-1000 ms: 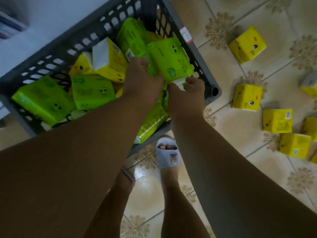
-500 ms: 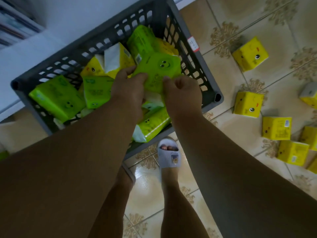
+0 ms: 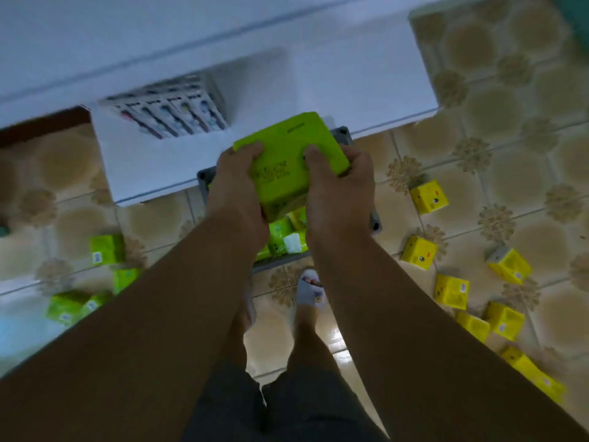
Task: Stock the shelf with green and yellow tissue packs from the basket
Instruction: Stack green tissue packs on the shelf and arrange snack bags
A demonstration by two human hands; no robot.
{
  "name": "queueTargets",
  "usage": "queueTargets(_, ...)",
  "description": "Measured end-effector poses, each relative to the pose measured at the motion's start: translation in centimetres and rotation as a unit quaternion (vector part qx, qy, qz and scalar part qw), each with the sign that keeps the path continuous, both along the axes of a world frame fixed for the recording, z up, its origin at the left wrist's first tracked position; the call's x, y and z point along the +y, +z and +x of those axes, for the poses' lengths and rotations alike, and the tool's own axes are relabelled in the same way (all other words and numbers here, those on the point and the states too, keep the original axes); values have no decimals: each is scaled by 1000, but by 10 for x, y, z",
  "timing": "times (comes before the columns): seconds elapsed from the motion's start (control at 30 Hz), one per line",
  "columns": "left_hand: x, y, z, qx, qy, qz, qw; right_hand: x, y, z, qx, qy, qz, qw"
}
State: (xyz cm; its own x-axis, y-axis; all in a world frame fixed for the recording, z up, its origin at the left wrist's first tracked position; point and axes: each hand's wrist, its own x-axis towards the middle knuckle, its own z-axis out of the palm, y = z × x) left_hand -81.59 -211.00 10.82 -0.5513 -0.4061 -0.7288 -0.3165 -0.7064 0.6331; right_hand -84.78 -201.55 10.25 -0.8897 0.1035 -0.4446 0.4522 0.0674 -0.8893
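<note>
Dim, bluish-grey light; forearms nearly black in shadow. Heavy motion blur on white shelf (image 3: pixel 255 90) and the packets on it. Floor tiles (image 3: pixel 510 154) smeared near frame edges, wide-angle bend. Faint glare on tiles between the feet.

The green tissue pack (image 3: pixel 291 161) has a smooth plastic wrap with a soft sheen and faint printing. The yellow packs (image 3: pixel 428 197) on the floor wear the same slick film. The basket (image 3: pixel 375 221) looks like matt grey plastic. The floor tiles (image 3: pixel 497 173) are glazed and glossy, patterned beige. The shelf (image 3: pixel 350 87) is smooth, white and matt. The slipper (image 3: pixel 310 290) seems soft, pale rubber or foam
</note>
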Motion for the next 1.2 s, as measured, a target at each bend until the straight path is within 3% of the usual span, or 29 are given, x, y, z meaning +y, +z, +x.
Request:
queueTargets(0.2,-41,124,69,78,18,-62,995,-21,126,44,92,101,7,991)
queueTargets(0.37,-86,197,127,157,2,-94,983,-50,203,101,191,216,-26,957)
queueTargets(0.63,-135,279,265,285,63,-206,934,-127,287,232,273,146,-56,949)
queueTargets(0.8,-167,331,331,300,84,-292,904,-170,338,293,321,189,-61,926)
queueTargets(0.97,-188,375,352,291,115,-347,884,-187,376,309,385,232,-70,891)
queueTargets(1.2,-220,434,314,304,161,-387,855,-206,431,269,447,318,-51,835)
